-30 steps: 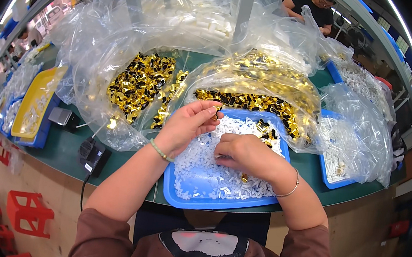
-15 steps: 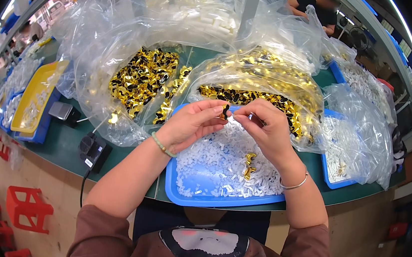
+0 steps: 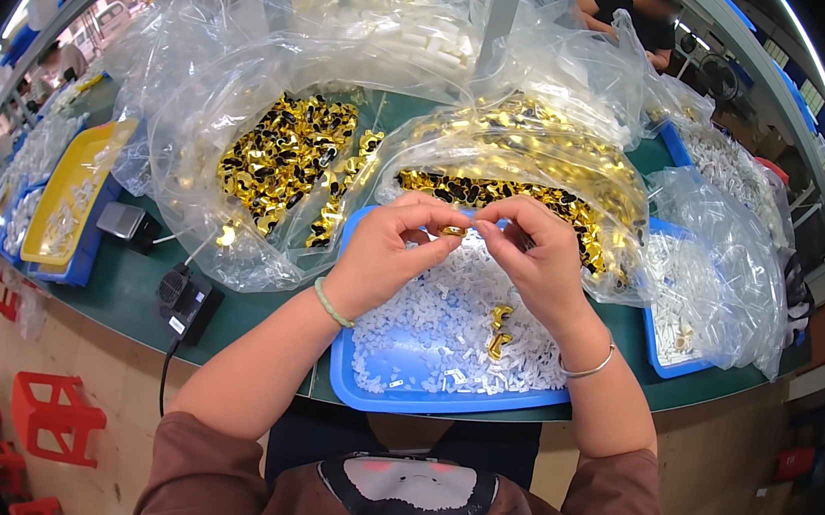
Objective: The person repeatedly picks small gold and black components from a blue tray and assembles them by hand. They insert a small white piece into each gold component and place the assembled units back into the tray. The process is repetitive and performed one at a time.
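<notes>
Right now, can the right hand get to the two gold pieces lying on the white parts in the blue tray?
Probably yes. The gold pieces lie uncovered on the white parts in the blue tray, just below the right hand. That hand is pinching a small gold part together with the left hand, so it isn't free yet.

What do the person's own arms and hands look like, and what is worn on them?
Both forearms are bare. Brown sleeves cover only the upper arms. The left hand has a thin pale green bangle on its wrist. The right hand has a thin silver bangle on its wrist. No gloves are worn, and no rings can be made out.
</notes>
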`<control>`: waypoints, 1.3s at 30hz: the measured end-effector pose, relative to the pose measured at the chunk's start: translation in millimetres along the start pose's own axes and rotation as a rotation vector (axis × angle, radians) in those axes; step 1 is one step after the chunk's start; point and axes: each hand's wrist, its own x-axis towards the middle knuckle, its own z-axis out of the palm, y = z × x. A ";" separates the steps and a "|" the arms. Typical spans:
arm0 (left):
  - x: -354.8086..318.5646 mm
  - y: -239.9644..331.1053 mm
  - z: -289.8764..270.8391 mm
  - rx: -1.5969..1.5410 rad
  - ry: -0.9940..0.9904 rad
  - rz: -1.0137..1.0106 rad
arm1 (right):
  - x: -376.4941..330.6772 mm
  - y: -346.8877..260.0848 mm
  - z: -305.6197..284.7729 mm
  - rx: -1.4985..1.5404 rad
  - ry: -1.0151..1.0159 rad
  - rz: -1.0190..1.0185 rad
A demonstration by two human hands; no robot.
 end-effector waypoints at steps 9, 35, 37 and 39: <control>-1.0 -2.3 1.8 -0.074 0.025 -0.052 | -0.6 -0.4 -0.3 -0.015 -0.073 -0.004; -3.4 1.8 3.8 -0.273 0.016 -0.086 | 1.3 -3.1 -3.6 -0.276 -0.012 -0.356; -3.1 1.4 3.9 -0.280 0.017 -0.088 | 1.6 -2.8 -3.6 -0.281 -0.008 -0.364; -2.3 1.4 4.5 -0.295 0.011 -0.091 | 1.5 -2.4 -4.6 -0.291 0.001 -0.381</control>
